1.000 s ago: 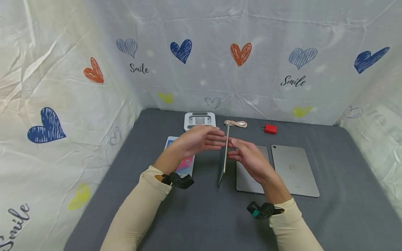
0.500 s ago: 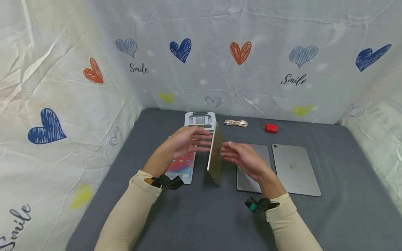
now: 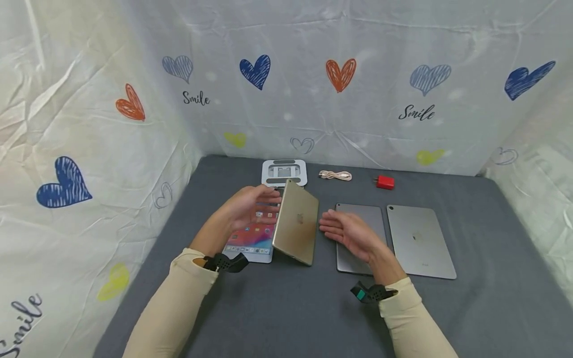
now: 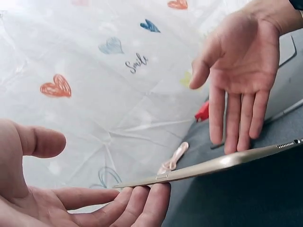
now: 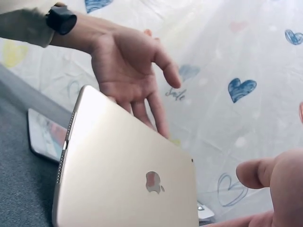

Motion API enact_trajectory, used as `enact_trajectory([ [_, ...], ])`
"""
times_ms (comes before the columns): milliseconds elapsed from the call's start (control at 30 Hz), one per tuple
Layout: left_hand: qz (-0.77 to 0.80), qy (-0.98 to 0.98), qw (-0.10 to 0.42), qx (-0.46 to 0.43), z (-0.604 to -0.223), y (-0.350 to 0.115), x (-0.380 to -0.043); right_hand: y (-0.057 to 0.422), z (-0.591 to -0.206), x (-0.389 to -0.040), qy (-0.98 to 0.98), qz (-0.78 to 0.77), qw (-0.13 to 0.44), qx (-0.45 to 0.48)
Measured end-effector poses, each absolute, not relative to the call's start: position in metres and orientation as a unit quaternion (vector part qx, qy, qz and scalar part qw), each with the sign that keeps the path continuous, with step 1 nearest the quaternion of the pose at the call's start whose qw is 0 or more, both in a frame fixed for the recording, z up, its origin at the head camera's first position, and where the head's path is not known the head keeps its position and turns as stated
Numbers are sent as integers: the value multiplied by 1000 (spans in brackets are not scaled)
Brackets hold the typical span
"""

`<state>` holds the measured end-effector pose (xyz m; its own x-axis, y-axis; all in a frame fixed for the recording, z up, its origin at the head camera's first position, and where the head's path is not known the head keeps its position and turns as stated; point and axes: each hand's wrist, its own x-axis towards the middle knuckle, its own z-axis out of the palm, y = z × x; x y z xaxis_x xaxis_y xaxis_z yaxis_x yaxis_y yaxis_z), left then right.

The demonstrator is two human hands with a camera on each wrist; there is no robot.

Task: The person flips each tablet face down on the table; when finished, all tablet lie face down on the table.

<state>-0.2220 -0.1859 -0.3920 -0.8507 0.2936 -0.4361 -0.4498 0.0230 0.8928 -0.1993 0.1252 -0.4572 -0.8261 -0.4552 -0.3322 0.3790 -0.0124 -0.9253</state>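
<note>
A gold tablet (image 3: 297, 223) stands tilted on its long edge, leaning left with its back toward the right. My left hand (image 3: 241, 209) has its straight fingers against the tablet's screen side near the upper edge, thumb held apart, as the left wrist view shows. My right hand (image 3: 353, 233) hovers just right of the tablet, fingers extended and thumb raised, holding nothing. Partly behind the left hand and the gold tablet lies a white tablet with its screen lit (image 3: 250, 241). Beneath the right hand is a grey tablet (image 3: 358, 258), face down.
A silver tablet (image 3: 421, 243) lies face down at the right. Along the back of the grey table (image 3: 322, 318) are a white stand (image 3: 284, 169), a bundled cable (image 3: 334, 175) and a red charger plug (image 3: 385, 182). A curtain with printed hearts hangs behind.
The gold tablet has gone from upright to leaning left, turning its back into view. My left hand has moved left with it. The right hand's fingers have come away from the tablet.
</note>
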Motion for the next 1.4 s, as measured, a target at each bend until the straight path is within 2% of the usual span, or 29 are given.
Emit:
enact_trajectory([
  [633,683,661,294,-99,-435,-182,-229,131,-456,-194,669,-680,298,-36],
  [1400,657,689,294,-83,-434,-160,-222,136,-448,-191,699,-656,283,0],
])
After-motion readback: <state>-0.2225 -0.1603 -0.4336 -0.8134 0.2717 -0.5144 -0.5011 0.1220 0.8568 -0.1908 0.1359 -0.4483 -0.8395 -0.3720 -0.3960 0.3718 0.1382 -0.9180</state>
